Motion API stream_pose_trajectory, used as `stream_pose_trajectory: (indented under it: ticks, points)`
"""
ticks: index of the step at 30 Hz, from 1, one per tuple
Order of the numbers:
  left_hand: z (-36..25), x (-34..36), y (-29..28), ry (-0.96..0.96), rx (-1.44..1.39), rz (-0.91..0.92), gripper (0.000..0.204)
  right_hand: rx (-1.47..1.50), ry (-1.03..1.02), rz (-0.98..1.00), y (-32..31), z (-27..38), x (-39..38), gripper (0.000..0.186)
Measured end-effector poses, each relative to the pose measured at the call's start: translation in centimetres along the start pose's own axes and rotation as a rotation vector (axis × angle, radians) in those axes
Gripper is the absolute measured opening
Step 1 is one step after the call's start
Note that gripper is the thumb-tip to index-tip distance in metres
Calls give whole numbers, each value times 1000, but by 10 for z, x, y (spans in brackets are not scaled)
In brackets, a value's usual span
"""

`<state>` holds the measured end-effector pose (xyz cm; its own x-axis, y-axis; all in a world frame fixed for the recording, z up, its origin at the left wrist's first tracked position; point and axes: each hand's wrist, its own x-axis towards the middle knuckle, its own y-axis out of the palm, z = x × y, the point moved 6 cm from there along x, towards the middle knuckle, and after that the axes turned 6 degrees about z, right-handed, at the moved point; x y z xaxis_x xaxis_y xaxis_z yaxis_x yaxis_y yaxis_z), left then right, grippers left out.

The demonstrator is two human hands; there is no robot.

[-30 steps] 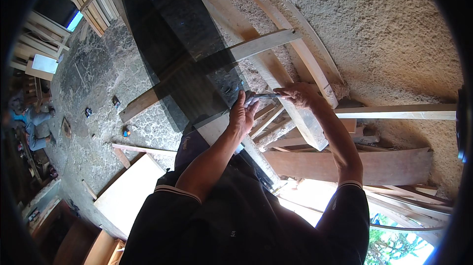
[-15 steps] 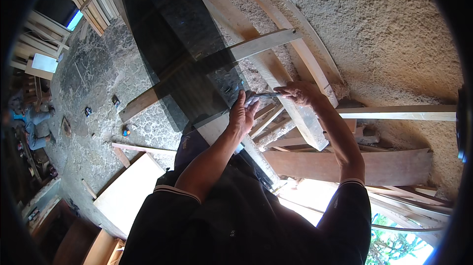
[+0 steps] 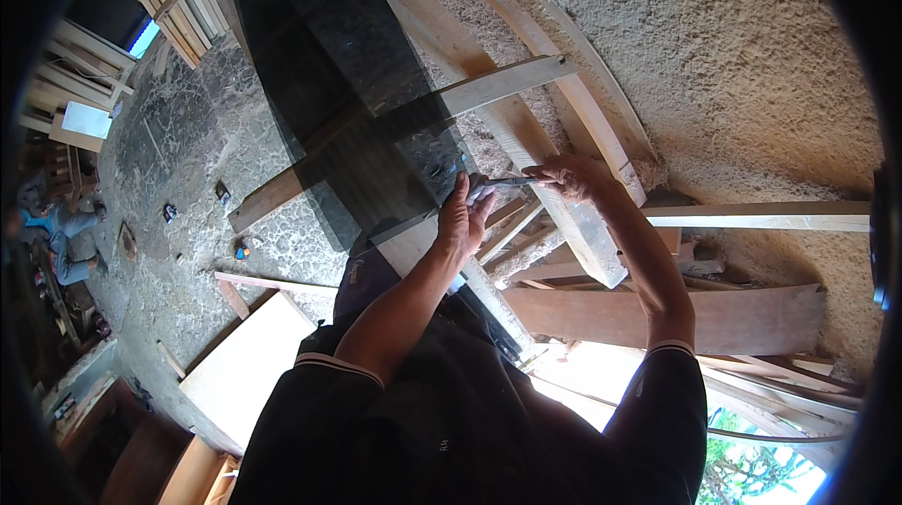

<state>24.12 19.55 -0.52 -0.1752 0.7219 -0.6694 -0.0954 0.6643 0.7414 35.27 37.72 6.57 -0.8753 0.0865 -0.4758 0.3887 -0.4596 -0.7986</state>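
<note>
In front of my body I hold a slim dark tool [image 3: 512, 182] level between both hands; its exact kind is too small to tell. My right hand [image 3: 573, 178] is closed on its right end. The fingers of my left hand [image 3: 458, 223] pinch its other end, where something small and pale shows at the fingertips. Just beyond my left hand lie dark, see-through sheets [image 3: 329, 63], overlapping one another. They rest across a wooden crosspiece [image 3: 493, 85] and a pale board [image 3: 409, 244] near my waist.
A long timber beam [image 3: 554, 195] runs beneath my right hand. Sawdust [image 3: 733, 63] is heaped at the right, beside a curved brown panel [image 3: 676, 317]. On the floor at left lie small objects and a white board [image 3: 246, 369]. Another person [image 3: 68, 242] sits at the far left.
Both hands keep their grip on the slim tool in nearly the same place. The view has shifted very slightly; nothing else has visibly moved.
</note>
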Motion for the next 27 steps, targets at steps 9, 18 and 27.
stream_pose_trajectory:
  ticks: [9, 18, 27]
  points:
    - [-2, 0, 1, 25, -17, -2, 31, -11, -6, 33, -2, 0, 3, 42]
    - [0, 1, -2, 11, -17, -7, 28, 7, -16, 31, -2, -1, 3, 45]
    - [-1, 0, -1, 11, -10, -2, 29, 13, 29, 136, -7, 4, 7, 44]
